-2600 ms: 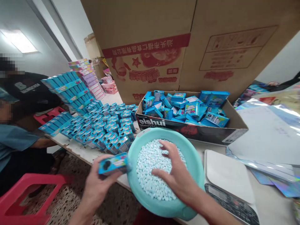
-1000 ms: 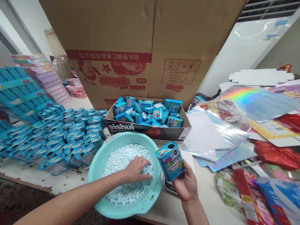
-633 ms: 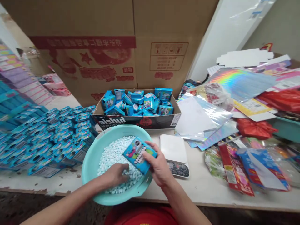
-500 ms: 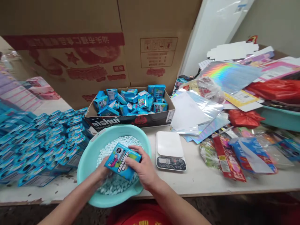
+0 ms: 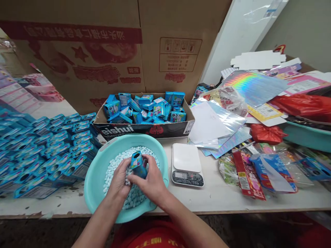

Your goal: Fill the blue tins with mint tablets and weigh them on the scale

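A blue candy box (image 5: 138, 165) stands roughly upright above the turquoise basin (image 5: 93, 193), its round opening facing up. My right hand (image 5: 151, 181) is closed around the box, thumb across the near side. My left hand (image 5: 120, 177) is curled right beside it, and a few pale candies (image 5: 127, 181) show between its fingers and the box. More small pale blue candies (image 5: 117, 160) lie loose in the basin beneath both hands. How many candies my left palm holds is hidden.
Behind the basin, an open carton (image 5: 144, 132) holds many blue boxes. Rows of boxes with holes (image 5: 54, 144) stand at left. A white scale (image 5: 186, 158) sits right of the basin. Shiny sheets (image 5: 219, 120) and wrappers (image 5: 271, 172) are piled farther right.
The candy box has turned from lying broad face up to standing with its opening upward. My left hand has shifted from the box's left edge to beside it, with candies in its fingers.
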### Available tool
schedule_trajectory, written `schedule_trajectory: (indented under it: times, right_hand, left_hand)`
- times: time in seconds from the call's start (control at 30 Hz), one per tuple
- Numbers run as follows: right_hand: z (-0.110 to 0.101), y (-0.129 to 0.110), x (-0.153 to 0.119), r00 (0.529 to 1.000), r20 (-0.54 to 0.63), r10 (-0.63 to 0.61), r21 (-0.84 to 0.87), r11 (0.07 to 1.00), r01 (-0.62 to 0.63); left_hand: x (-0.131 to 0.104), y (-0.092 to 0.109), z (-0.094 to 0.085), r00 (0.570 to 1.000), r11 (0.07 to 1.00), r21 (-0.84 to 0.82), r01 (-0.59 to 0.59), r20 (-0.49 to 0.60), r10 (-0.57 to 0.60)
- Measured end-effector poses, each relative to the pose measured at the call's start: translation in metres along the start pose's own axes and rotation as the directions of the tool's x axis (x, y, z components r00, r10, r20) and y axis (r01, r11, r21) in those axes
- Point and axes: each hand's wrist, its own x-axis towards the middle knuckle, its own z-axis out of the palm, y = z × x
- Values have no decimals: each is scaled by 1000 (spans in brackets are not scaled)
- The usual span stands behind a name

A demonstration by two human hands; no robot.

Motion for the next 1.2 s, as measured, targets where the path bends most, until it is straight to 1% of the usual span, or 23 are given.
schedule_trajectory:
  times: [0.07, 0.1, 0.17, 0.2, 0.27, 0.3, 0.4, 0.5, 0.63, 0.77, 0.87, 0.97, 1.07, 1.13, 1.2]
  right_hand:
    - [-9, 2, 7, 997, 30, 75, 41, 996, -76]
    - [-12, 4, 9, 995, 52, 90, 66, 993, -94]
    - [-15, 8, 11, 996, 50, 72, 94, 993, -77]
    - [-15, 10, 10, 998, 35, 46, 89, 995, -49]
    - [-12, 14, 8, 1000, 16, -10, 43, 999, 9]
    - [-10, 16, 7, 999, 23, -33, 15, 999, 33]
    - [-4, 20, 3, 993, 101, -67, -16, 998, 69]
    - [-3, 20, 2, 986, 132, -99, -40, 994, 105]
    - [-3, 19, 1, 979, 136, -149, -86, 983, 162]
    - [-3, 19, 1, 985, 105, -139, -99, 984, 150]
    - [-2, 19, 1, 984, 90, -152, -108, 981, 161]
    - [-3, 19, 0, 982, 102, -159, -110, 979, 170]
    - [-4, 19, -1, 981, 110, -161, -120, 977, 174]
    - [-4, 19, -2, 979, 100, -178, -128, 973, 190]
    - [-4, 20, -2, 975, 82, -205, -137, 967, 215]
  left_hand:
    - [-1, 5, -1, 996, 998, -17, 63, 60, -62]
    - [-1, 9, -3, 991, 995, -20, 99, 97, -97]
    - [-2, 21, -6, 980, 989, -53, 140, 150, -131]
    - [-3, 28, -7, 980, 988, -79, 133, 161, -119]
    - [-7, 44, -8, 984, 989, -125, 77, 170, -55]
    - [-8, 51, -7, 986, 989, -142, 30, 167, -6]
    - [-11, 61, -1, 982, 976, -182, -116, 129, 140]
    - [-8, 54, 5, 976, 966, -193, -174, 96, 195]
    - [-3, 40, 7, 950, 950, -150, -275, 110, 293]
    - [-4, 35, 6, 923, 932, -75, -354, 133, 361]
    - [-6, 34, 6, 914, 928, -40, -372, 160, 373]
    - [-6, 32, 6, 911, 919, 17, -393, 144, 386]
    - [-5, 29, 5, 893, 896, 90, -435, 167, 418]
    - [-6, 28, 5, 890, 893, 100, -438, 188, 415]
    - [-7, 28, 5, 888, 892, 96, -442, 187, 420]
